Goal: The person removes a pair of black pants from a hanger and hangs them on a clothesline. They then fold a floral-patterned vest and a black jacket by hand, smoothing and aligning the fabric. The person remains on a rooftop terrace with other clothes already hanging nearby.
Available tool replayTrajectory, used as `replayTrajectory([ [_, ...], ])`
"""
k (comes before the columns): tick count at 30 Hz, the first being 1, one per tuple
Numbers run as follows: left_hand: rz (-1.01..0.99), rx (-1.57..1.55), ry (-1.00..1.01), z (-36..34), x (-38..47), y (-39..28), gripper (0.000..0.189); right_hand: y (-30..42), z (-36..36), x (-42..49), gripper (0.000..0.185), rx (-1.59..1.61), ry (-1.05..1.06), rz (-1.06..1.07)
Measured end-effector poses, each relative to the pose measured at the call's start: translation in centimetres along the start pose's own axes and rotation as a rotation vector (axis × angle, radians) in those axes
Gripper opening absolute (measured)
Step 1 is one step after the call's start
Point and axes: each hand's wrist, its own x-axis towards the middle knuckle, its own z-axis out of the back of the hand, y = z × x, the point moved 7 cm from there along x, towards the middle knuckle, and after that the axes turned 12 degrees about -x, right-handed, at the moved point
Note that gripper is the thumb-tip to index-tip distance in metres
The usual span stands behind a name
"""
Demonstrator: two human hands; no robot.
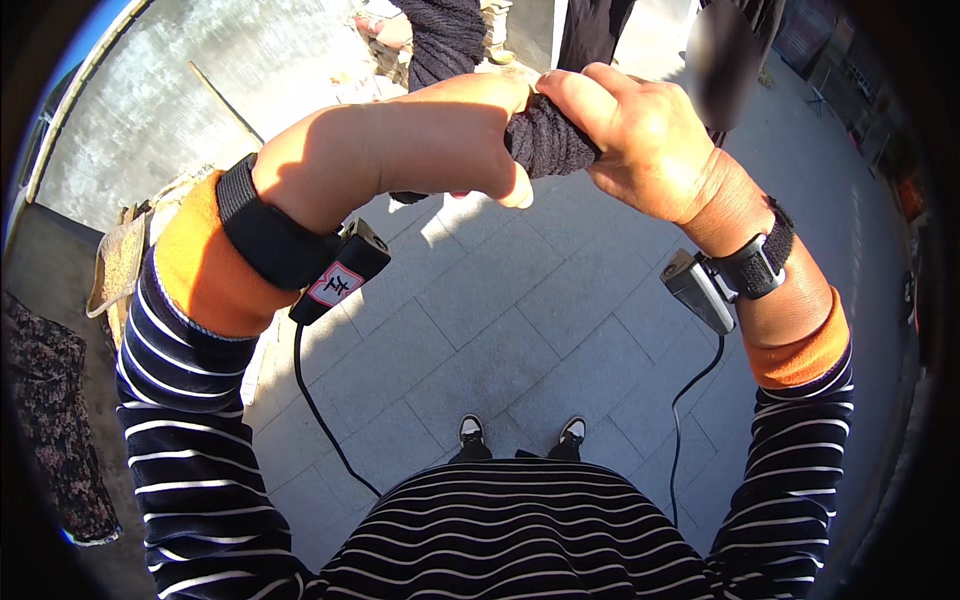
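A dark, ribbed or knitted cloth is bunched and twisted between my two hands at chest height or above. My left hand grips it from the left, with the thumb pointing down and most fingers hidden behind. From the right, my right hand closes firmly around the same cloth, knuckles up. More dark twisted fabric of similar texture shows beyond my left hand; whether it is the same piece I cannot tell.
Small devices are strapped to both wrists, the left and the right, with cables trailing down. Grey paving lies below. Leftward are a pale wall, a stick, a container of grain and floral fabric. Dark trousers show ahead.
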Motion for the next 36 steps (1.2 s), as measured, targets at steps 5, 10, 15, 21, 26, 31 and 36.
replayTrajectory([
  [5, 0.031, 0.48, -0.131, -2.0, 0.6, 2.2, 0.059, 0.7, -5.2, -2.2, 0.034, 0.36, 0.397, -0.332],
  [10, -0.186, 0.723, 0.009, -5.5, 1.2, 5.4, 0.058, 5.1, -9.2, -6.2, 0.04, 0.927, 0.368, -0.759],
  [15, -0.371, 0.769, -0.022, -7.4, 2.0, 7.5, 0.045, 8.6, -12.5, -9.5, 0.037, 1.432, 0.16, -1.144],
  [21, -0.481, 0.707, -0.132, -7.8, 3.0, 8.7, 0.042, 10.5, -14.9, -10.4, 0.03, 1.761, -0.047, -1.432],
  [26, -0.608, 0.635, -0.297, -7.6, 2.4, 8.4, 0.049, 10.5, -14.8, -10.3, 0.022, 1.882, -0.141, -1.466],
  [31, -0.75, 0.555, -0.445, -7.0, 1.8, 7.4, 0.049, 10.4, -14.0, -9.7, 0.02, 1.999, -0.217, -1.457],
  [36, -0.739, 0.504, -0.526, -6.7, 1.8, 7.1, 0.045, 10.1, -13.3, -9.2, 0.018, 2.056, -0.251, -1.412],
])
